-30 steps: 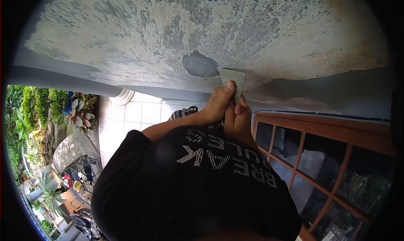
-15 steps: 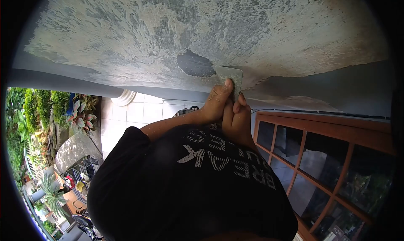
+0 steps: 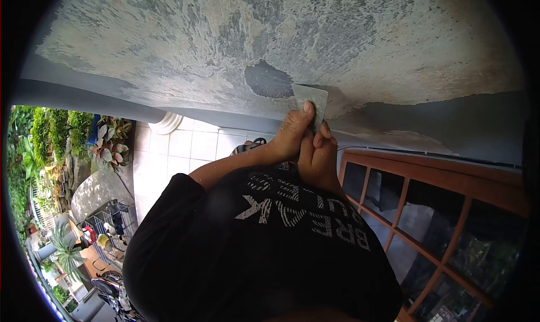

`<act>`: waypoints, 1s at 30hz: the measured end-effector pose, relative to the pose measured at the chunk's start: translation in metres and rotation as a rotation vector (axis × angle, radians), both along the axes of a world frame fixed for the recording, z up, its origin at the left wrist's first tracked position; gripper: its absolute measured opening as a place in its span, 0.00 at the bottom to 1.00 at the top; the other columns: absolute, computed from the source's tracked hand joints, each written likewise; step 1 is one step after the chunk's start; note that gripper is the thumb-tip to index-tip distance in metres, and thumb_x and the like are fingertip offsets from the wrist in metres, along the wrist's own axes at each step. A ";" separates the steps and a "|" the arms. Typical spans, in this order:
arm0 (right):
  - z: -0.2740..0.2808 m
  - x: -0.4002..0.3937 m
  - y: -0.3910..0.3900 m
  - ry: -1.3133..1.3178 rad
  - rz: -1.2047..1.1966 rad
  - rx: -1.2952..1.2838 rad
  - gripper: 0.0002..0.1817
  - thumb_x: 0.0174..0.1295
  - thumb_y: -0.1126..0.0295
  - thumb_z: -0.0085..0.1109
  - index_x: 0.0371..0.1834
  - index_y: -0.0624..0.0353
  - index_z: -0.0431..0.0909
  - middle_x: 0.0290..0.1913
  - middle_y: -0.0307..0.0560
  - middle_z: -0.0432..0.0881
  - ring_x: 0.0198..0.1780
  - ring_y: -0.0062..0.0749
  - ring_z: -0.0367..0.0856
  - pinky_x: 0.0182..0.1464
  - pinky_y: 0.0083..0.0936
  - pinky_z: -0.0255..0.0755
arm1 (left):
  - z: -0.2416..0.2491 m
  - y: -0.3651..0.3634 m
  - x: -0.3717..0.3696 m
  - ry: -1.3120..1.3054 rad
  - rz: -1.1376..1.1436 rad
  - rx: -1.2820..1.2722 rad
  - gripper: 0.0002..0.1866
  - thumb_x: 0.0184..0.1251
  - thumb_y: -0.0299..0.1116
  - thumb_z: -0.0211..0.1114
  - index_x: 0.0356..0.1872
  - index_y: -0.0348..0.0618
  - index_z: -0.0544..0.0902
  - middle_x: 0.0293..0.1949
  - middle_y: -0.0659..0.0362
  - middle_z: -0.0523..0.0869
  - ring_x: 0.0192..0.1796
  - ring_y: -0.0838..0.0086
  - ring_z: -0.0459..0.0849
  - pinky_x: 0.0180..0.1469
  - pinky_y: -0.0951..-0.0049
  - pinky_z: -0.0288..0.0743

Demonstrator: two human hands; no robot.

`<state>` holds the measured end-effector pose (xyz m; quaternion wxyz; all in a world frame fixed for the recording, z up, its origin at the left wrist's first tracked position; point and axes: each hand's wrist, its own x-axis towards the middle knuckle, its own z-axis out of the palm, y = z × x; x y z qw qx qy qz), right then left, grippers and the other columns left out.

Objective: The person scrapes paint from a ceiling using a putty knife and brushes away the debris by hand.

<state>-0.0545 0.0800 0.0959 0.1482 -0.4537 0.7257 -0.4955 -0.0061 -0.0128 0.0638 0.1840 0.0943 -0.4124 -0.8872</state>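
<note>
A flat grey scraper blade (image 3: 313, 97) stands with its upper edge against the wall (image 3: 197, 46), whose paint is worn off in rough patches. My left hand (image 3: 292, 132) is closed on the scraper, its thumb pressed on the near face and crumbs of dust on the skin. Just beside it, my right hand (image 3: 319, 156) is closed with its fingers curled round the lower part of the scraper; part of its grip is hidden. Left of the blade is a dark grey bare patch (image 3: 269, 79).
An orange-brown wooden window frame (image 3: 433, 173) with dark panes is at the right. White floor tiles (image 3: 194, 147) and a column base (image 3: 167, 123) show below left. Plants (image 3: 59, 133), a wire rack (image 3: 115, 221) and a motorbike (image 3: 115, 291) are farther left.
The view has shifted slightly, with the wall patch appearing a little right and higher. Both hands still grip the scraper, which has barely moved and shows slightly more of its face.
</note>
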 end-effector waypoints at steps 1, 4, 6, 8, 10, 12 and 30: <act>0.002 0.000 -0.001 0.024 0.012 0.014 0.04 0.59 0.77 0.46 0.30 0.67 0.64 0.22 0.45 0.60 0.26 0.34 0.64 0.32 0.31 0.60 | 0.002 -0.001 0.000 0.010 0.003 0.003 0.34 0.72 0.57 0.36 0.28 0.35 0.78 0.19 0.59 0.75 0.36 0.66 0.82 0.45 0.68 0.75; 0.005 -0.001 -0.008 0.072 0.000 0.003 0.04 0.60 0.77 0.46 0.31 0.67 0.65 0.22 0.44 0.60 0.26 0.32 0.64 0.32 0.30 0.60 | 0.004 -0.003 -0.001 0.005 0.038 -0.034 0.34 0.72 0.57 0.36 0.27 0.35 0.78 0.20 0.59 0.75 0.35 0.68 0.81 0.44 0.71 0.75; -0.004 -0.006 -0.004 0.017 0.025 0.016 0.04 0.59 0.77 0.46 0.30 0.67 0.65 0.23 0.45 0.61 0.26 0.34 0.66 0.32 0.30 0.61 | -0.003 -0.003 -0.003 -0.057 0.072 -0.107 0.34 0.72 0.57 0.35 0.27 0.35 0.78 0.20 0.59 0.76 0.34 0.69 0.81 0.43 0.72 0.75; -0.023 -0.024 -0.003 -0.101 0.100 0.025 0.04 0.57 0.78 0.48 0.28 0.67 0.64 0.24 0.49 0.63 0.26 0.40 0.69 0.32 0.33 0.63 | 0.001 0.005 -0.008 -0.082 0.117 -0.016 0.34 0.72 0.57 0.35 0.28 0.36 0.78 0.20 0.60 0.75 0.34 0.71 0.81 0.42 0.74 0.74; -0.016 -0.026 -0.001 -0.225 0.121 -0.009 0.07 0.58 0.78 0.48 0.25 0.66 0.61 0.25 0.51 0.63 0.27 0.42 0.69 0.32 0.34 0.63 | 0.003 0.008 -0.009 -0.073 0.138 0.000 0.34 0.72 0.57 0.35 0.29 0.36 0.78 0.20 0.60 0.75 0.34 0.70 0.81 0.42 0.74 0.75; -0.001 -0.017 0.006 -0.169 0.073 -0.016 0.08 0.58 0.78 0.48 0.25 0.66 0.60 0.26 0.52 0.64 0.27 0.43 0.69 0.32 0.34 0.64 | 0.006 0.008 -0.007 -0.047 0.069 -0.072 0.34 0.72 0.57 0.34 0.29 0.36 0.78 0.20 0.60 0.76 0.35 0.69 0.81 0.42 0.74 0.75; 0.013 -0.003 -0.011 0.007 0.040 -0.022 0.05 0.60 0.76 0.47 0.30 0.68 0.66 0.21 0.47 0.62 0.26 0.35 0.66 0.32 0.32 0.61 | 0.009 0.000 -0.002 0.074 0.054 0.064 0.33 0.72 0.57 0.37 0.28 0.35 0.78 0.19 0.59 0.75 0.34 0.65 0.82 0.44 0.69 0.76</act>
